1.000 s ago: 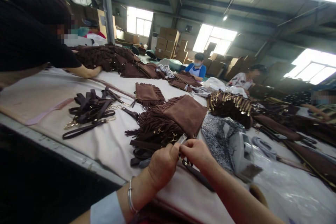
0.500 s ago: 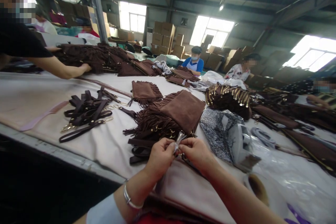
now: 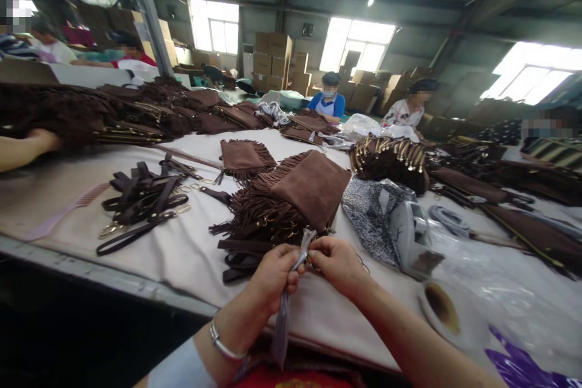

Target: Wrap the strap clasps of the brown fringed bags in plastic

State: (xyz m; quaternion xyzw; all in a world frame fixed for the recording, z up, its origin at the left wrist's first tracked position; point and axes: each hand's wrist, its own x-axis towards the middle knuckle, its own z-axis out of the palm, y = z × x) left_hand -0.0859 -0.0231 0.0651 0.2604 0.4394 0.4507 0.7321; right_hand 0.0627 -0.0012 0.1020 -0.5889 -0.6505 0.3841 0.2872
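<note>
Reaching in at the far left, a co-worker's hand (image 3: 44, 140) rests against a heap of brown fringed pieces (image 3: 54, 110); nearer lies a lilac comb (image 3: 63, 213), then a tangle of dark straps (image 3: 136, 197) with gold clips. A small fringed pouch (image 3: 243, 156) lies behind a larger fringed pouch (image 3: 311, 185), which sits with more dark straps (image 3: 243, 262) just beyond the hands. To the right come a bunch of pouches with gold zips (image 3: 391, 163), a grey speckled package (image 3: 370, 212), a crumpled clear plastic sheet (image 3: 491, 279), a pale roll (image 3: 443, 309) with a brown core, and a purple-printed bag (image 3: 518, 357). Pale cloth covers the table (image 3: 195, 254), wrinkled towards its metal edge; behind it are a grey post (image 3: 144, 12), stacked cartons (image 3: 271, 60), bright windows and several seated people. Fingers curled, the left hand (image 3: 278, 273) pinches a thin plastic strip (image 3: 282, 327) that rises above its thumb and hangs below its palm, over the table's near edge. Beside the strip's upper part, the right hand (image 3: 339, 264) has thumb and fingertips pressed together; what lies between them is too small to tell.
</note>
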